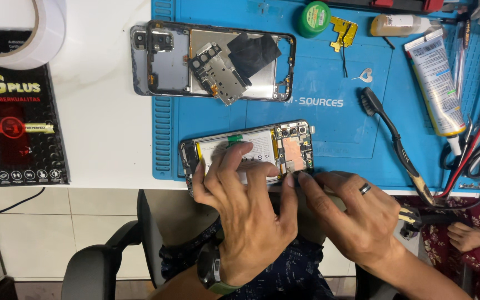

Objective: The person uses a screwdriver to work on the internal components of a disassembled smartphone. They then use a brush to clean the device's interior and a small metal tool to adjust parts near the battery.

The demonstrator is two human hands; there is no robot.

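Down at the near edge of the blue repair mat (329, 139), lying flat: opened smartphone (248, 153), back cover off, white battery and circuit board exposed, partly overhanging the white counter (106, 122) edge. Left hand (245, 211) spreading over the phone's near half, fingers pressing on the battery, thumb reaching toward the board end; grip clasping the phone body. Right hand (356, 214), ringed, pinching at the phone's near right corner with thumb and forefinger; whether anything small is sitting between the fingertips, cannot tell. Lying farther back on the mat: second disassembled phone frame (212, 61) with a loose metal shield plate and black film on top. Resting to the right: black-handled brush (395, 144), white glue tube (434, 83), green round tin (314, 18). Sitting at far left: white tape roll (34, 33) above a black product package (18, 128).
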